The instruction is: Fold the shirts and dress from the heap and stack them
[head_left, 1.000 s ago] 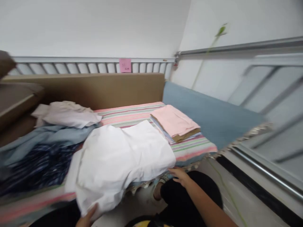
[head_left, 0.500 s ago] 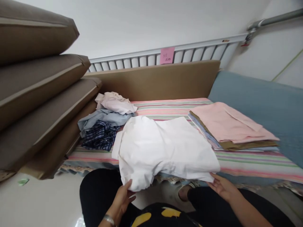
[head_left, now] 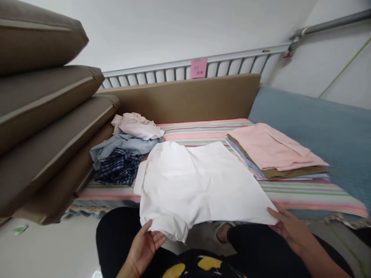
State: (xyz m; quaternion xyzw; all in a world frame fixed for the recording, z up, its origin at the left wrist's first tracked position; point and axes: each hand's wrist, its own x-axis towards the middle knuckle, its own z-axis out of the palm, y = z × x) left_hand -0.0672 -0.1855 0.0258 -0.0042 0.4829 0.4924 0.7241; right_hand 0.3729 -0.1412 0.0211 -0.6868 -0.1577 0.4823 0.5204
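Note:
A white shirt (head_left: 199, 181) lies spread over the near edge of the striped bedding, its lower side pulled out above my lap. My left hand (head_left: 147, 241) is at its near left part, the thumb on top of the bunched fabric and the fingers curled below. At the near right corner my right hand (head_left: 286, 226) pinches the cloth, thumb under and fingers on top. Between the hands the near edge hangs past the bedding, taut on the right and wrinkled on the left.
Folded garments topped by a pink one (head_left: 275, 146) form a stack on the right. Crumpled clothes, including a dark plaid shirt (head_left: 118, 168), lie on the left beside stacked brown cushions (head_left: 58, 135). A brown board (head_left: 188, 98) stands behind the striped bedding (head_left: 203, 127).
My right hand has drawn the shirt's corner outward and toward me, smoothing its right half. My left hand has shifted slightly left and lower. The view has turned a little right.

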